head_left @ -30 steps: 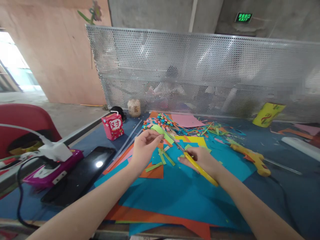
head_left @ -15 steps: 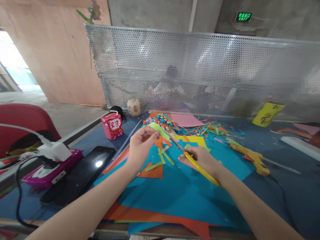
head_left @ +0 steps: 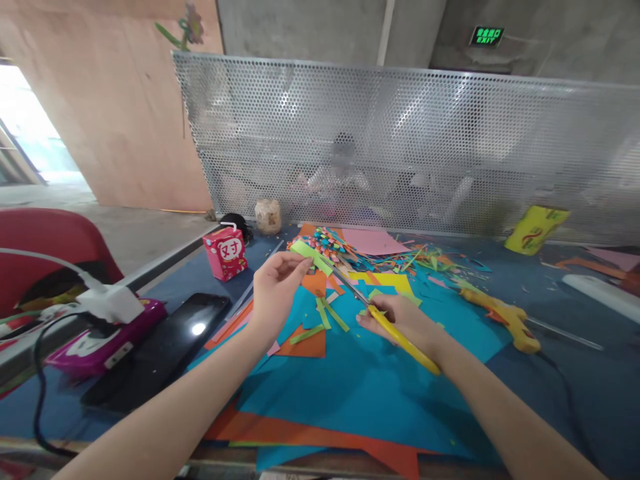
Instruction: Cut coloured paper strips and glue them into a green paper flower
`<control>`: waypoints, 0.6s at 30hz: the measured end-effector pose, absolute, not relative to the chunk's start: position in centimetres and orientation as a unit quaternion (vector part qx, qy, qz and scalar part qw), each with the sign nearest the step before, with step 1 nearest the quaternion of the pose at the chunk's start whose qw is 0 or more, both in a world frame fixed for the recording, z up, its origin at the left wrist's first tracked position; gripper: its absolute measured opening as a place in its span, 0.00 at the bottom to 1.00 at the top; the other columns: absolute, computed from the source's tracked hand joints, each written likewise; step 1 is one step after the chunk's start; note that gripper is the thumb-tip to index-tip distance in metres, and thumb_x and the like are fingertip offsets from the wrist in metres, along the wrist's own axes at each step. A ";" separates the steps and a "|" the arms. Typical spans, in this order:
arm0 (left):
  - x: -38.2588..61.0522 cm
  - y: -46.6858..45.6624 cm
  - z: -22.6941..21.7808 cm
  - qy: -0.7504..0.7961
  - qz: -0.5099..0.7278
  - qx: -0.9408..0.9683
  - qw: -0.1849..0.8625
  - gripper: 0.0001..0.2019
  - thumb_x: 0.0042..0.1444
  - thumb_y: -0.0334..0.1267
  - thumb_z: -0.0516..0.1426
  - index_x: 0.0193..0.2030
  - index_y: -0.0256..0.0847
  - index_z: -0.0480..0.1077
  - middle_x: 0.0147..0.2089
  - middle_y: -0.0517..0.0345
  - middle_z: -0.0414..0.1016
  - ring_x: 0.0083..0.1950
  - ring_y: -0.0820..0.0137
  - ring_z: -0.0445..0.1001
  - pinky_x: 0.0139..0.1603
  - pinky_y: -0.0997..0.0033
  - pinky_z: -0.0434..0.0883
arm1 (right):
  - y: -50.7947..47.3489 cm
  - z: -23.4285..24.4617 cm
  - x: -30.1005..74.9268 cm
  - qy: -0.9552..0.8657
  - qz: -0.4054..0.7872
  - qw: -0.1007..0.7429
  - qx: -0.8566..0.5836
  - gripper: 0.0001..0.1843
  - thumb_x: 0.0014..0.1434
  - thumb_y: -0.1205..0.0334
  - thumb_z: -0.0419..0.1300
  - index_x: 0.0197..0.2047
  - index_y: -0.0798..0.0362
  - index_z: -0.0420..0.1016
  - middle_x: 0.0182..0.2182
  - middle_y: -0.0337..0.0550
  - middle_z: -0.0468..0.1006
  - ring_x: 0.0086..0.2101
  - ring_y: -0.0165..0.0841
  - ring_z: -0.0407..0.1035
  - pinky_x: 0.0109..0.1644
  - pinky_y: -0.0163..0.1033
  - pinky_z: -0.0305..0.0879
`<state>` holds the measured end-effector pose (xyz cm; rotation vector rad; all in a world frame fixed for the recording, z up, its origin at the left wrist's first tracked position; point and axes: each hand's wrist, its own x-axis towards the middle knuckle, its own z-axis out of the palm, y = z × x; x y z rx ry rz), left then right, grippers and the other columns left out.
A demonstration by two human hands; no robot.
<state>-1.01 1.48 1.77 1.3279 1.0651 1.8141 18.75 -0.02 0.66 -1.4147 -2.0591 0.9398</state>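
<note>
My left hand [head_left: 277, 287] pinches a light green paper strip [head_left: 313, 257] between thumb and fingers, held above the sheets. Yellow-handled scissors [head_left: 400, 337] are gripped in my right hand [head_left: 400, 317], their blades pointing up and left to the strip's right end. Whether the blades are open there I cannot make out. Below lie a large blue paper sheet [head_left: 370, 387], several cut green strips [head_left: 330, 315] and an orange paper piece [head_left: 303, 343]. Behind the strip sits a pile of small multicoloured paper pieces [head_left: 325, 241].
On the left are a red drink carton [head_left: 226, 255], a black phone [head_left: 160, 350] and a purple power strip [head_left: 107, 343]. A yellow glue gun [head_left: 503, 317] with a cord and a yellow can [head_left: 536, 229] stand right. A perforated metal screen [head_left: 400, 140] closes the back; a person sits behind it.
My left hand and the green strip have shifted slightly left. The scissor blades now show more, farther back along the strip's right end. My right hand stays nearly still.
</note>
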 end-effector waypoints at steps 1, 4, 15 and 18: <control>-1.0 1.5 1.7 0.405 0.689 0.506 0.323 0.04 0.43 0.33 0.60 0.26 0.37 0.68 0.22 0.62 0.72 0.23 0.78 0.68 0.24 0.78 0.65 | 0.0 0.6 18.8 -0.751 0.341 0.237 -0.513 0.18 0.46 0.48 0.59 0.22 0.53 0.59 0.17 0.31 0.55 0.19 0.24 0.51 0.20 0.30 0.47; -0.9 1.5 1.7 0.399 0.686 0.510 0.330 0.04 0.43 0.33 0.60 0.26 0.37 0.68 0.22 0.61 0.72 0.24 0.77 0.68 0.25 0.78 0.65 | 0.2 0.3 18.9 -0.757 0.329 0.243 -0.510 0.18 0.46 0.49 0.59 0.22 0.54 0.59 0.18 0.32 0.55 0.20 0.24 0.50 0.20 0.31 0.47; -0.9 1.4 1.8 0.410 0.691 0.503 0.318 0.05 0.43 0.34 0.60 0.26 0.38 0.68 0.22 0.62 0.72 0.24 0.77 0.69 0.25 0.77 0.65 | 0.3 0.3 18.9 -0.763 0.323 0.237 -0.508 0.16 0.47 0.50 0.58 0.23 0.54 0.61 0.19 0.32 0.55 0.20 0.24 0.50 0.22 0.31 0.50; -0.9 1.4 1.7 0.410 0.686 0.507 0.323 0.05 0.43 0.35 0.60 0.26 0.38 0.68 0.22 0.62 0.71 0.25 0.76 0.69 0.25 0.77 0.65 | 0.2 0.3 18.9 -0.762 0.320 0.243 -0.508 0.17 0.46 0.49 0.58 0.23 0.54 0.61 0.19 0.32 0.55 0.20 0.24 0.50 0.23 0.31 0.50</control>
